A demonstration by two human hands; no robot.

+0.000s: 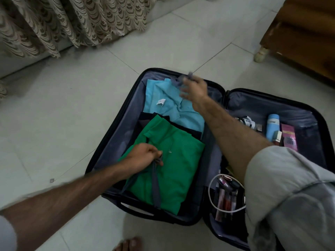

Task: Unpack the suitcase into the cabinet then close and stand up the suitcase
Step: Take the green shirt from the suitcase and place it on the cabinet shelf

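Tiled floor (76,109); patterned curtain (59,24) at upper left, wooden cabinet (304,38) at upper right, well apart from the case. Suitcase (108,142) lies open flat on the floor, both halves up, hinge running between them; long axis runs from near the person's bare foot (129,244) away toward the upper right, carry handle at the near end. Left half: green shirt (174,171) folded on top nearest the person, dark clothes (183,128) showing under it, blue shirt (174,104) at the far end. Right half: blue bottle (272,127), pink box (289,136), small items beside them; nearer, a clear pouch (226,194) of cosmetics with a white rim. Right forearm and grey sleeve (290,196) cross over the right half and hide much of it. Grey strap (155,185) lies lengthwise over the green shirt; left hand (145,156) pinches its upper end. Right hand (195,89), blurred, is over the far end with fingers curled round the other strap end (181,80), held above the blue shirt.
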